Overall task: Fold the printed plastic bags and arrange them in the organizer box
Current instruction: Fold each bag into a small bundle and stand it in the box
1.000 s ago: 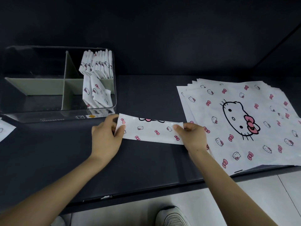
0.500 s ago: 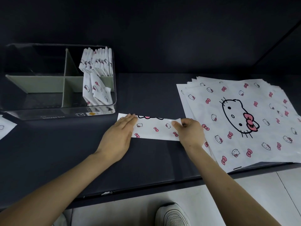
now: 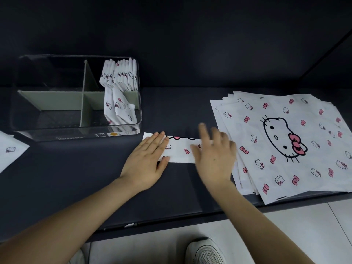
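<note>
Box point(image 3: 140, 103) right side partly filled; big stack point(image 3: 285, 149) left. Left hand point(image 3: 147, 161) flat on strip point(image 3: 181, 149), right hand point(image 3: 215, 157) open, blurry.

Motion blur is smearing the right hand point(image 3: 214, 155), so its finger positions cannot be told. Both hands are covering the ends of the folded strip point(image 3: 181, 149). At nine o'clock, the frame edge is cutting off a printed sheet point(image 3: 10, 151).
</note>
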Available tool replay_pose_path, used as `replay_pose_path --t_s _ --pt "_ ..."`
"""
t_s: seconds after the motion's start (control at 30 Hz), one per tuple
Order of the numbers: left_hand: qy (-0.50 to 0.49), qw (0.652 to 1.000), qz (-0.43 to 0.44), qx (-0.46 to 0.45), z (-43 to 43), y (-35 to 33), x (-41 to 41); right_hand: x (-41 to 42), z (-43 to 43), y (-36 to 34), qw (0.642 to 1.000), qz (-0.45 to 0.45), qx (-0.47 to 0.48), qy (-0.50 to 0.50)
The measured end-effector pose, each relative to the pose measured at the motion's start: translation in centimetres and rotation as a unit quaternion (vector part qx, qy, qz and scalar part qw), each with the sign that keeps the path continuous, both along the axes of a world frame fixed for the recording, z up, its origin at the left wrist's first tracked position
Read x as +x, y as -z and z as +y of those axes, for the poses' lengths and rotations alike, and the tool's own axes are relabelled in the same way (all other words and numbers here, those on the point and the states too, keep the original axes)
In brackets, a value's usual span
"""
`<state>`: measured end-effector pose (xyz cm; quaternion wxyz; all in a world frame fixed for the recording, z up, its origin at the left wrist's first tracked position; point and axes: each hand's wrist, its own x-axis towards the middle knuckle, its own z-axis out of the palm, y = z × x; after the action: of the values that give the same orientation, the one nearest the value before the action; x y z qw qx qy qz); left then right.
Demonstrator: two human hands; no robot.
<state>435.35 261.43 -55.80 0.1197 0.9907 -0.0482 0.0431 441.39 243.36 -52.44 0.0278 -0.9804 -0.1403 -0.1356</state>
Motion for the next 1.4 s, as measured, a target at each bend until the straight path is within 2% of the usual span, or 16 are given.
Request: replay_pose_path --t_s 0.03,0.1,0.2,0.5,0.53,0.67,0.73,0.87,1.0,1.1,1.17,1.2,1.27,1.3,1.33,1.4 --pt "-0.001 1.000 0.000 0.001 0.0 0.0 0.0 -0.4 0.7 0.6 0.998 0.019 -0.013 -0.062" --pt "0.000 1.000 -0.001 0.004 0.0 0.1 -0.1 -1.2 2.0 1.2 0.983 0.118 -0.027 -0.139" --pt "0.002 1.000 -0.004 0.012 0.0 0.0 0.0 -1.0 1.2 1.7 0.964 0.207 -0.084 -0.145" --pt "0.006 1.000 0.004 0.029 0.1 0.2 0.0 -1.3 -5.0 1.0 0.972 0.222 -0.067 -0.047" --pt "0.008 0.999 0.002 0.032 0.1 0.2 0.0 -0.9 -5.0 0.5 0.972 0.229 -0.050 -0.031" --pt "0.046 0.998 -0.004 0.039 0.6 0.5 0.4 1.1 -3.6 -2.0 0.977 0.179 0.114 -0.014" --pt "0.075 0.996 -0.004 0.043 1.1 0.5 0.7 1.9 -3.2 -2.3 0.971 0.209 0.109 -0.029" --pt "0.119 0.992 0.004 0.041 1.9 0.3 1.4 1.9 -2.9 -2.4 0.947 0.303 0.106 0.005" --pt "0.149 0.989 0.002 0.010 2.3 0.0 1.8 1.1 -3.5 -3.0 0.932 0.346 0.105 0.007" --pt "0.149 0.987 -0.054 -0.004 1.2 -0.5 1.6 0.3 -3.7 -3.5 0.936 0.339 0.095 -0.010" --pt "0.147 0.982 -0.096 -0.062 -0.5 -0.8 0.7 -0.4 -3.7 -3.4 0.936 0.335 0.106 -0.005" --pt "0.140 0.978 -0.096 -0.122 -1.6 -1.0 0.0 -0.8 -3.7 -3.3 0.930 0.343 0.129 0.004" --pt "0.096 0.956 -0.017 -0.278 -3.3 -1.5 -1.4 -1.4 -3.8 -3.2 0.893 0.388 0.225 0.039" --pt "0.073 0.937 0.038 -0.340 -3.7 -1.6 -1.8 -1.7 -3.9 -3.3 0.854 0.420 0.299 0.067" --pt "0.065 0.918 0.085 -0.382 -3.8 -1.6 -2.0 -1.9 -4.0 -3.6 0.799 0.457 0.377 0.100" --pt "0.096 0.892 0.132 -0.421 -3.5 -1.5 -1.9 -2.0 -4.1 -4.2 0.665 0.515 0.510 0.177"
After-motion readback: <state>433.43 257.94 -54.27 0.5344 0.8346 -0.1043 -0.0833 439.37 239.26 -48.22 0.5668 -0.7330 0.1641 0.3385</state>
